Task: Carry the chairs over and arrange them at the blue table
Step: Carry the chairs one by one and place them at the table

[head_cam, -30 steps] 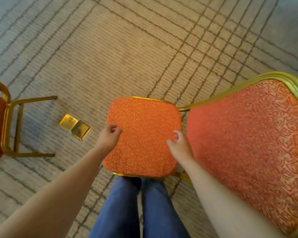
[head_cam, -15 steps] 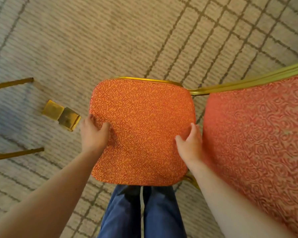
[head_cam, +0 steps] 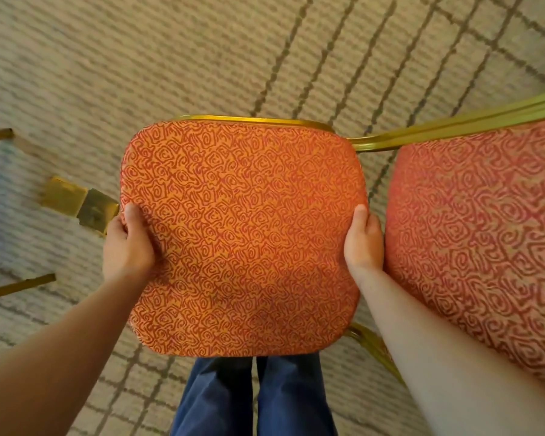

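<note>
An orange patterned chair with a gold frame fills the middle of the view; its seat (head_cam: 243, 237) faces up and its padded backrest (head_cam: 479, 234) stretches off to the right. My left hand (head_cam: 128, 243) grips the seat's left edge, thumb on top of the cushion. My right hand (head_cam: 364, 240) grips the seat's right edge, wedged between seat and backrest. The chair's legs are hidden under the cushion. No blue table is in view.
Gold legs of another chair (head_cam: 16, 286) poke in at the left edge. A gold floor socket plate (head_cam: 79, 204) lies in the patterned carpet (head_cam: 139, 73) just left of the seat. My blue trouser legs (head_cam: 252, 398) stand right behind the seat.
Both hands slid outward from the top of the cushion to its side edges and closed round them. The seat now looks larger and nearer, and the other chair has slipped further out to the left.
</note>
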Demonstrator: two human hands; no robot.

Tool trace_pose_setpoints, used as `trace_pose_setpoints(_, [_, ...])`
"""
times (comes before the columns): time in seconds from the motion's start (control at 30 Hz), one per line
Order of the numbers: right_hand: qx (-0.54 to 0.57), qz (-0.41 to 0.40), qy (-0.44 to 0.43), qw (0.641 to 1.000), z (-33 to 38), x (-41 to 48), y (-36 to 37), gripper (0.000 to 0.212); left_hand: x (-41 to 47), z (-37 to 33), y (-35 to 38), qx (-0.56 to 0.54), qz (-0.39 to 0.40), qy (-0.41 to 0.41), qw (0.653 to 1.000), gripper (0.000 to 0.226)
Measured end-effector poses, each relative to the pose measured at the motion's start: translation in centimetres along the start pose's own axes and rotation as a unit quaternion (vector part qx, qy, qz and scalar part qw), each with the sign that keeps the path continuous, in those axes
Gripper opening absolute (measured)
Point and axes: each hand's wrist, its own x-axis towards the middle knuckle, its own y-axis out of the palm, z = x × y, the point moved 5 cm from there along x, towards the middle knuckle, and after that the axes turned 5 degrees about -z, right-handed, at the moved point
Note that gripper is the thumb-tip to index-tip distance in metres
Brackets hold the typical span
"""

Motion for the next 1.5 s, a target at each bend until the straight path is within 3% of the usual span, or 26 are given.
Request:
trace_pose_setpoints(0.23, [0.047, -0.009, 0.016, 0.999, -0.4, -0.2, 0.2, 0.047, 0.3, 0.2, -0.3, -0.014, -0.005, -0.016, 1.000, 0.085])
trace_pose_setpoints(0.37, [0.066, 0.016, 0.015, 0.998, -0.8, 0.0, 0.3, 0.049, 0.1, 0.0, -0.3, -0.031, 0.009, -0.031, 0.999, 0.062])
trace_pose_setpoints(0.53, [0.107, 0.056, 0.099, 0.988, -2.1, 0.2, 0.5, 0.091, 0.4, 0.4, -0.1, -0.038, 0.019, -0.061, 0.997, 0.064])
trace_pose_setpoints(0.7, [0.161, 0.111, 0.135, 0.971, -2.4, 0.7, 1.3, 0.043, 0.7, 0.5, 0.0, -0.055, 0.029, -0.064, 0.996, 0.075])
trace_pose_setpoints(0.87, [0.158, 0.142, 0.174, 0.962, -2.8, 0.6, 1.6, 0.041, 0.6, 0.3, 0.1, -0.063, 0.045, -0.079, 0.994, 0.062])
trace_pose_setpoints(1.23, [0.161, 0.148, 0.182, 0.959, -2.9, 0.5, 1.6, 0.042, 1.2, 0.9, 0.3, -0.077, 0.086, -0.101, 0.988, 0.083])
trace_pose_setpoints(1.5, [0.179, 0.188, 0.179, 0.949, -2.0, -0.5, 1.2, 0.043, 0.5, 0.3, -0.6, -0.095, 0.090, -0.090, 0.987, 0.080])
